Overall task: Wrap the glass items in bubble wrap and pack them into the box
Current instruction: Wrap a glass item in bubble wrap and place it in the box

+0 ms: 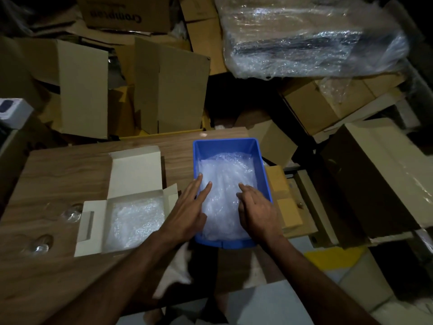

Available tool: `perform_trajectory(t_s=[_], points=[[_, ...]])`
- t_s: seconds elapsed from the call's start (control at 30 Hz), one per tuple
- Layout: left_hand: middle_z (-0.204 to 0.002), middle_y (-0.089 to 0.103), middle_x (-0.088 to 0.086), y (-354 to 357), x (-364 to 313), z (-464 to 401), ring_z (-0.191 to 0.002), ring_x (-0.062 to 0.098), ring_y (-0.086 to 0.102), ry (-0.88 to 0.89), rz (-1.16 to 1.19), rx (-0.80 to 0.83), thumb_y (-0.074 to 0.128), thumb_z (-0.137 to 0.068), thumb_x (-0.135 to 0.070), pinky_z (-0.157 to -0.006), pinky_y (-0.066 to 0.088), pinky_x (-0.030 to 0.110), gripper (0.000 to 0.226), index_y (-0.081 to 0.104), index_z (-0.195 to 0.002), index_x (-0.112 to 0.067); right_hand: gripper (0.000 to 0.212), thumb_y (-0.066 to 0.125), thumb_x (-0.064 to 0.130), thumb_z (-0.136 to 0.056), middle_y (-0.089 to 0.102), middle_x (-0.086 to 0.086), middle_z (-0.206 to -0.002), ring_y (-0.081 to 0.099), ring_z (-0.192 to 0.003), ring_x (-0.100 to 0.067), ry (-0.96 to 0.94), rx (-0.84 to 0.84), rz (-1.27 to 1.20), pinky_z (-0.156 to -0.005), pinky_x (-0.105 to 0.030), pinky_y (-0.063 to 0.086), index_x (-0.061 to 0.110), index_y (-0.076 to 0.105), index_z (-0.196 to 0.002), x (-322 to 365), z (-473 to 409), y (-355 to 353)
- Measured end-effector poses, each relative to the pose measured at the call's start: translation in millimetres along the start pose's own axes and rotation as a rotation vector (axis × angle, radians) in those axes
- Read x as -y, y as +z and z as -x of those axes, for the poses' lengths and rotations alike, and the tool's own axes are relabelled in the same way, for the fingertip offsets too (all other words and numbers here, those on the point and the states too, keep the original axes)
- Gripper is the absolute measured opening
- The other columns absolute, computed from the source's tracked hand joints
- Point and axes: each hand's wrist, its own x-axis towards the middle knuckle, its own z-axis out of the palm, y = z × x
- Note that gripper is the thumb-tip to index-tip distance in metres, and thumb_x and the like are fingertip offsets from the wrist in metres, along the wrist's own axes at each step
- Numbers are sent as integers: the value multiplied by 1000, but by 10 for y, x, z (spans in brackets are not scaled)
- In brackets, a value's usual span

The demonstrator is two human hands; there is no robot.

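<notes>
Hands: I see my left hand (187, 207) and right hand (256, 211) flat, fingers spread, gripping nothing, on bubble wrap (225, 184) in the blue bin (225, 146).
Bin: overhangs the table (58, 165) at its right edge.
Box (133, 221): open, wrap-lined, just left of the bin.
Glasses (72, 213): two, near the table's left edge.
Beyond: piled cartons (164, 90) crowd the far side.

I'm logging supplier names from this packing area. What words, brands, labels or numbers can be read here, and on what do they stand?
"Crompton": dark print, seen upside down, on the brown carton at the top left of the pile.
The small white box at the left edge bears a dark patch, no readable text.
White box, blue bin: no print seen.
</notes>
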Motion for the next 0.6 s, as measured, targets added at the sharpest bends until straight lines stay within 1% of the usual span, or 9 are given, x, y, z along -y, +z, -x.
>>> perform_trajectory(t_s=[0.1,0.17,0.23,0.3,0.37,0.4,0.47,0.53,0.6], points=[[-167,-24,-1,3,22,65,-155,19,-16,73,-126,85,75,-78,-33,-124,6,36,112,0,-161,-33,16,61,15,-91,68,-7,-130,67,-111,-23,29,-36,-45,-85,-31,55,12,68,-106,61,1,-86],[-166,-27,0,35,-32,15,-154,22,-18,41,-196,80,77,-78,-46,-125,4,41,118,-5,-161,-34,17,60,17,-92,68,-3,-131,66,-109,-19,72,-69,-90,-83,-28,53,14,68,-107,141,-7,-126],[-167,-24,0,48,-120,-88,-155,22,-13,-3,-150,2,68,-85,-52,-126,12,48,105,-2,-161,-33,17,59,18,-92,70,-1,-129,67,-105,-15,85,-106,-103,-79,-26,53,15,68,-106,235,-19,-167],[-169,-13,-3,1,-194,-163,-156,19,-4,-18,-54,-129,60,-96,-45,-125,19,49,82,10,-161,-36,21,54,22,-94,72,1,-123,67,-100,-13,75,-116,-106,-77,-25,54,17,67,-110,305,-37,-229],[-169,0,-6,-97,-212,-161,-156,16,2,43,1,-216,59,-100,-36,-125,19,46,68,23,-158,-38,23,50,25,-95,73,2,-110,67,-89,-13,51,-117,-127,-73,-20,49,20,64,-112,316,-72,-310],[-169,5,-7,-163,-213,-136,-156,15,3,98,6,-223,59,-100,-37,-125,18,45,66,27,-157,-38,22,49,26,-96,72,3,-104,65,-84,-12,37,-117,-152,-69,-18,45,21,63,-112,327,-96,-356],[-169,12,-7,-311,-181,-75,-156,13,6,194,6,-221,56,-98,-47,-124,17,42,65,30,-156,-37,17,51,28,-98,70,5,-97,62,-78,-10,41,-115,-222,-63,-11,41,24,61,-112,387,-147,-445],[-168,18,-6,-464,-113,-26,-156,14,12,229,35,-241,53,-96,-54,-122,19,42,67,30,-156,-36,13,56,36,-99,66,13,-87,61,-76,-7,101,-104,-318,-60,-4,38,28,61,-108,483,-221,-543],[-166,26,-6,-601,-55,8,-154,15,21,247,68,-292,56,-97,-46,-122,23,37,63,34,-155,-33,20,59,48,-96,61,18,-82,60,-73,-2,92,-70,-388,-61,-6,39,30,62,-102,530,-275,-633]])
